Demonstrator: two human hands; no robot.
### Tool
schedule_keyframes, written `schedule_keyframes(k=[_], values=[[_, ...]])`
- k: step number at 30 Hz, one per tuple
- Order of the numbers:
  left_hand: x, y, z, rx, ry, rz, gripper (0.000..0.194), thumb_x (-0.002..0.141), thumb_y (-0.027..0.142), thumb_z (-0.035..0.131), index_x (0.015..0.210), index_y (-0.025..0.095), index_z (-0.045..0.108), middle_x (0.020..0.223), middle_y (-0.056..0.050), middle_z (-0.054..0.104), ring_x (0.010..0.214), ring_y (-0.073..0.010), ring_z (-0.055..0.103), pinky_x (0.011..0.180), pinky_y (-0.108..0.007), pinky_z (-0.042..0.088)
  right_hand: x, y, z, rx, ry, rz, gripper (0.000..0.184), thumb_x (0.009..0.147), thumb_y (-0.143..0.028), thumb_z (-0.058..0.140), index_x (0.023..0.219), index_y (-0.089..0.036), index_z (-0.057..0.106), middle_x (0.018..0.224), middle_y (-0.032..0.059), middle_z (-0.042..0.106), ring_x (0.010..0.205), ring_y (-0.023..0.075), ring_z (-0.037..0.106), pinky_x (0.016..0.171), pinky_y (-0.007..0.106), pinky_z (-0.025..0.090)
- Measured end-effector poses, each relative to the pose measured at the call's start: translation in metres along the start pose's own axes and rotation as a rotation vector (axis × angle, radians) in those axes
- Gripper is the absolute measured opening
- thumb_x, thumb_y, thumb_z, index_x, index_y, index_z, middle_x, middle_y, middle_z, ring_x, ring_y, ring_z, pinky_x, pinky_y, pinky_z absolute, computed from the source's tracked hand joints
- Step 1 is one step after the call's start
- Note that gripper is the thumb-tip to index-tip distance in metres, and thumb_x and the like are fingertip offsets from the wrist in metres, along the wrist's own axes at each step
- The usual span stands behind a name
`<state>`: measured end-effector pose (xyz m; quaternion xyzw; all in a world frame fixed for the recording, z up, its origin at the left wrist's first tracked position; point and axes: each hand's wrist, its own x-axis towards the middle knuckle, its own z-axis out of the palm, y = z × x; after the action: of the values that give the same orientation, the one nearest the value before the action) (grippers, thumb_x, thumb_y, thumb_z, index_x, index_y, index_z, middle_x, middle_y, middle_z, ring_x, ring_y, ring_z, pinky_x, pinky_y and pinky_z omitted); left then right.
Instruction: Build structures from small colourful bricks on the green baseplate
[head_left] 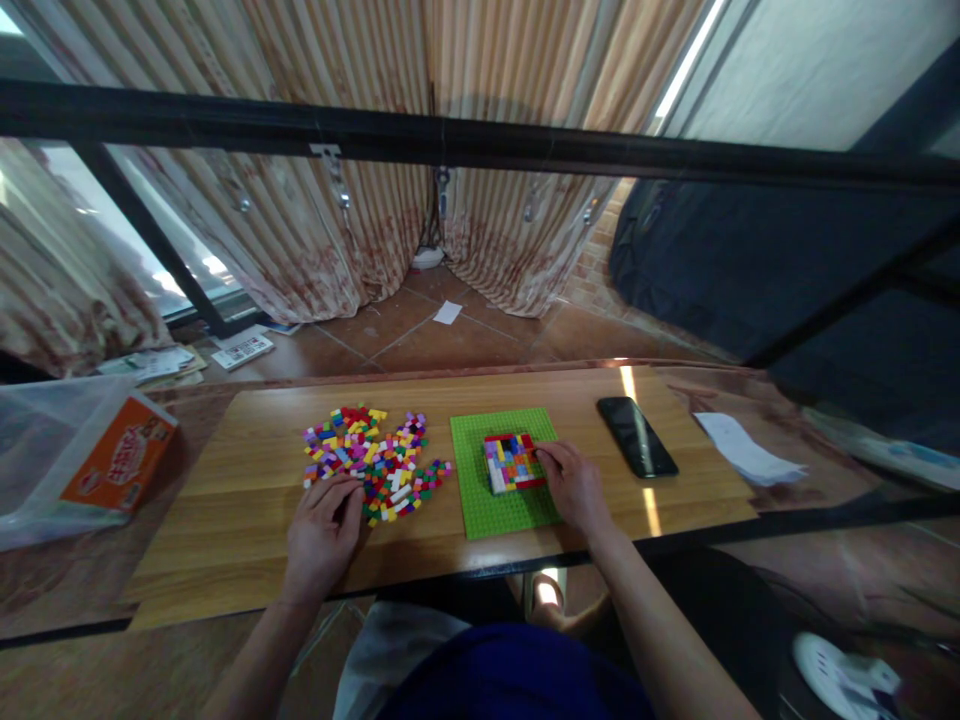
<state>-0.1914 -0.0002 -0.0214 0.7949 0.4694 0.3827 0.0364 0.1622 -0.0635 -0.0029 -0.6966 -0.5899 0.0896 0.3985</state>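
A heap of small coloured building bricks (390,465) lies on the left half of the wooden table. My left hand (324,525) rests at its near left edge, fingers loosely bent and thumb apart, with nothing visible in it. To the right is a green studded baseplate (469,515). On it sits a flat, roughly square build of bricks (514,464) with red along its far and right sides and mixed colours inside. My right hand (576,485) is at the build's right side, thumb and forefinger pinched together by the red edge. Whatever is between those fingertips is too small to make out.
A black phone (637,437) lies on the table (217,480) to the right. White papers (750,448) are beyond the right edge. On the left stands a clear plastic bin (52,460) with an orange box (120,455). A dark bar (480,140) crosses above.
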Motion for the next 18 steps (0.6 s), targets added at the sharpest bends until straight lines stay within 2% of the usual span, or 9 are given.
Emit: schedule_keyframes(k=[9,14,18], values=[[0.000,0.002,0.001,0.000,0.016,0.002,0.019,0.089,0.028,0.054,0.087,0.015,0.068,0.090,-0.008,0.070,0.088,-0.0194,0.064,0.085,-0.032,0.051,0.006,-0.006,-0.007,0.022,-0.052,-0.017,0.022,0.091,-0.030,0.051,0.089,-0.021,0.072,0.091,0.0059,0.068,0.083,0.0187,0.064,0.076,0.032,0.050],[0.000,0.002,0.001,0.001,0.013,0.004,0.020,0.090,0.027,0.053,0.087,0.015,0.068,0.090,-0.008,0.070,0.089,-0.0200,0.064,0.086,-0.033,0.051,0.014,-0.018,0.002,0.115,-0.089,-0.037,0.019,0.088,-0.032,0.057,0.088,-0.023,0.073,0.096,0.0052,0.063,0.090,0.0181,0.061,0.083,0.033,0.049],[0.001,0.003,0.001,0.008,0.020,0.006,0.021,0.090,0.028,0.052,0.086,0.015,0.068,0.089,-0.009,0.070,0.088,-0.0202,0.064,0.086,-0.034,0.051,0.021,-0.018,0.009,0.122,-0.150,-0.067,0.018,0.087,-0.030,0.057,0.089,-0.023,0.074,0.097,0.0057,0.062,0.093,0.0187,0.059,0.087,0.035,0.047]])
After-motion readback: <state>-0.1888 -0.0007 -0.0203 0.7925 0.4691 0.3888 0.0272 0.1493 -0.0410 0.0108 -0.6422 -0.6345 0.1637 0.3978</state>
